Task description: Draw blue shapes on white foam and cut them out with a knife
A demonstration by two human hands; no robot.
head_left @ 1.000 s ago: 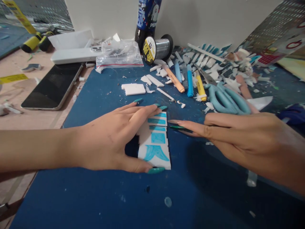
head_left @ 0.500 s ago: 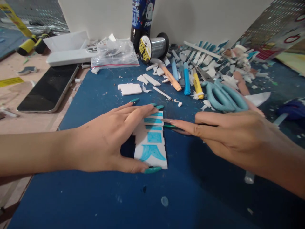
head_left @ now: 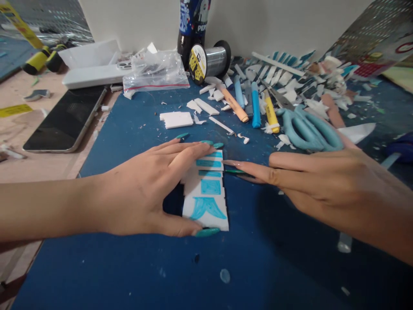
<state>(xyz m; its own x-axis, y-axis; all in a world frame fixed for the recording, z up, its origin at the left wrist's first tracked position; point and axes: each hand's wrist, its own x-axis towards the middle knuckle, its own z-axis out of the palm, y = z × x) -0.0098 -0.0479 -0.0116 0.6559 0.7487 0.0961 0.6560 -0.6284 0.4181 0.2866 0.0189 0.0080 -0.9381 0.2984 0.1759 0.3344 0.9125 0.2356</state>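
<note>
The white sheet with blue-coloured shapes (head_left: 211,189) lies flat on the blue work surface (head_left: 155,271) in front of you, its length running away from you. Curved blue figures sit at its near end, then a solid block, then narrow bands, with a thin dark line crossing the sheet among them. Your left hand (head_left: 155,185) is spread wide over the sheet's left side, thumb by the near edge and fingertips at the far end, pressing it down and gripping nothing. Your right hand (head_left: 322,189) comes in from the other side with its fingers folded close and the forefinger stretched to the sheet's right edge; a slim green-dark sliver shows under that finger, but whether you have a tool pinched there is not possible to tell. Beyond your fingers lie a white rectangular offcut (head_left: 177,120) and, farther right, an orange marker (head_left: 234,104), a blue marker (head_left: 256,105) and a yellow marker (head_left: 271,112). The scissors with pale blue handles (head_left: 311,133) rest near your right knuckles, blades pointing back into a heap of white scraps (head_left: 292,84). At the back, a wire spool (head_left: 214,62) sits just in front of a dark bottle (head_left: 193,21), beside a clear zip bag (head_left: 158,71). Off to your left, a black-screened phone (head_left: 66,118) lies on the pinkish tabletop (head_left: 14,129).
</note>
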